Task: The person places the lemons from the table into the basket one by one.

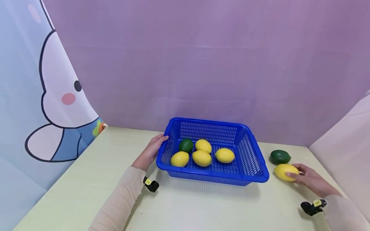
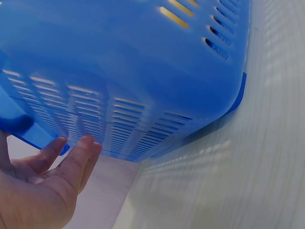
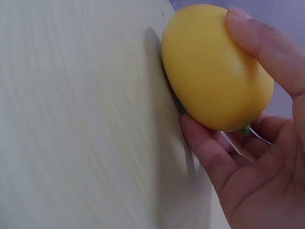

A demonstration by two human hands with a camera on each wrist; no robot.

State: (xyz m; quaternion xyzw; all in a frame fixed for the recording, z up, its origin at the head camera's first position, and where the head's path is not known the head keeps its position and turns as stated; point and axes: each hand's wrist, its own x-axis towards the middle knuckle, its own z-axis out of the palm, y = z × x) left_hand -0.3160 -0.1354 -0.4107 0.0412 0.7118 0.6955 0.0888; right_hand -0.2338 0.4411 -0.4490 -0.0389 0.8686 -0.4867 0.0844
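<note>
A blue plastic basket stands on the table with several yellow lemons and one dark green fruit inside. At its left end, my left hand holds the rim, thumb on top. The left wrist view has the fingers of that left hand against the slotted outer wall of the basket. Right of the basket, my right hand grips a yellow lemon between thumb and fingers. In the right wrist view this lemon is close to the tabletop; whether it touches is unclear.
Just behind the held lemon, another dark green fruit lies on the pale table. A purple cloth hangs along the table's back edge. Cloth with a cartoon figure hangs at left, and a pale cloth at right.
</note>
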